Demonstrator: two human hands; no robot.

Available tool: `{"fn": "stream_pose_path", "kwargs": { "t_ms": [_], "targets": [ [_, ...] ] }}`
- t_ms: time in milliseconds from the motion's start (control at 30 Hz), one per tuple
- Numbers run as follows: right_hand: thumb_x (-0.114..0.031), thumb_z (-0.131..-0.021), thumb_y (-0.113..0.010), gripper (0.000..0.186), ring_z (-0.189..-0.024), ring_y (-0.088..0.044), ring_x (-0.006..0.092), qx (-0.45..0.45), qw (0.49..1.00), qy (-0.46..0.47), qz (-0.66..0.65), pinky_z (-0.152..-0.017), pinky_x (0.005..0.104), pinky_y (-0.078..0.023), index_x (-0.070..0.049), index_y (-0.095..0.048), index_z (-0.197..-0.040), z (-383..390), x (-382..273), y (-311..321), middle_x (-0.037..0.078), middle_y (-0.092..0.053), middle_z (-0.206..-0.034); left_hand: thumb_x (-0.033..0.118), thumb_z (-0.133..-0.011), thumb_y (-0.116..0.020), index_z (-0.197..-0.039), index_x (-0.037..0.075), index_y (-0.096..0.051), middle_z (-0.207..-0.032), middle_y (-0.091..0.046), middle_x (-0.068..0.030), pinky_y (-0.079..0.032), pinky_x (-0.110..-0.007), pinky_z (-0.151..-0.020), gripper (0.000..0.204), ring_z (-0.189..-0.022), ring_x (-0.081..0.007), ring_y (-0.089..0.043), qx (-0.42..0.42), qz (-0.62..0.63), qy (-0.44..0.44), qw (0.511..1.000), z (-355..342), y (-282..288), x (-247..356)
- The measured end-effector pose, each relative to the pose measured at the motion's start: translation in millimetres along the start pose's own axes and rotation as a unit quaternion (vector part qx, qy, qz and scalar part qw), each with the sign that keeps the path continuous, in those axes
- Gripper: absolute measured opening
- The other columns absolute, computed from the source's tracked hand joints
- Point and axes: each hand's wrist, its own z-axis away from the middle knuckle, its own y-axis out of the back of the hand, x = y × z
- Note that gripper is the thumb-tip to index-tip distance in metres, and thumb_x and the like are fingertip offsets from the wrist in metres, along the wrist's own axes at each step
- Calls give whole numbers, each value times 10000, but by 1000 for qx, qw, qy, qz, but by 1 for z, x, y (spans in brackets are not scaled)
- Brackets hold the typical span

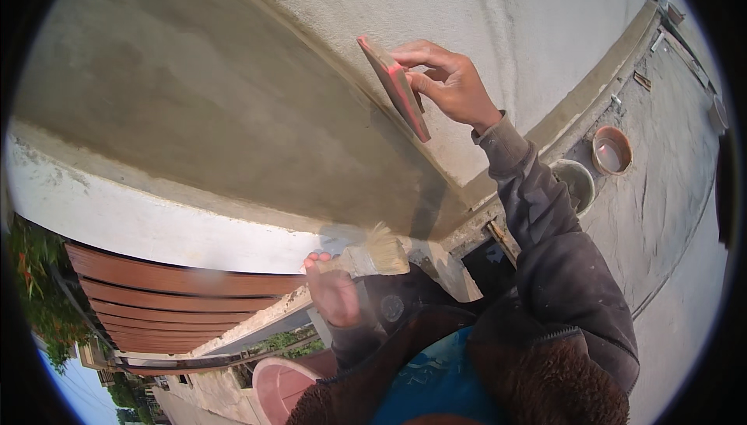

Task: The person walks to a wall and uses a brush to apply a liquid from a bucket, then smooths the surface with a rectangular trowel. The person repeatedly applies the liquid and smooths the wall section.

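My right hand is raised and closed on a plastering float with a flat, pinkish-red edged board smeared with grey. The board is tilted, close to the edge between a smooth grey plastered panel and a rough pale wall. Lower and to the left, my left hand is closed around the handle of a wide brush. Pale bristles on the brush point up and to the right, apart from the panel. Part of the handle and the left fingers look blurred.
Right of my right arm stand an orange bucket with cloudy liquid and a pale bucket partly behind my sleeve. A pink tub is at the lower left. Brown slats run beyond a white wall strip.
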Motion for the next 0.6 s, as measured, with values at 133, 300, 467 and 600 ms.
{"fn": "stream_pose_path", "kwargs": {
  "t_ms": [133, 300, 467, 600],
  "targets": [
    [-153, -944, -684, 318, -1060, -656, 160, -56, 988, 130, 56, -871, 284, -584, -83, -673, -1255, -74, -50, -21, 68, -663, -1203, 263, -1054, -515, -1091, 83, -495, -1030, -552, -60, -509, -373, -948, 185, -1014, -200, -588, 16, 6, -9, 1000, 2, 1, 3],
    [-182, -906, -725, 253, -905, -646, 142, -32, 979, 199, 27, -783, 295, -534, -135, -749, -1153, -108, -59, -40, 30, -722, -1068, 261, -1053, -516, -1098, 82, -496, -1030, -552, -62, -517, -381, -939, 186, -1010, -204, -590, 14, 11, -17, 1000, -2, 6, 3],
    [-166, -919, -699, 247, -922, -650, 152, -36, 990, 121, 67, -838, 305, -527, -137, -747, -1160, -105, -28, -38, 40, -725, -1094, 257, -1052, -516, -1104, 80, -497, -1034, -554, -65, -520, -383, -946, 186, -1021, -210, -590, -14, 49, 0, 999, -7, 10, 3],
    [-158, -931, -692, 273, -957, -645, 157, -82, 994, -30, 71, -909, 318, -512, -132, -723, -1201, -12, 33, -19, 53, -708, -1129, 250, -1054, -509, -1106, 76, -500, -1036, -558, -67, -531, -383, -947, 182, -1030, -219, -599, -18, 47, 4, 999, -5, 7, 5]
  ]
}}
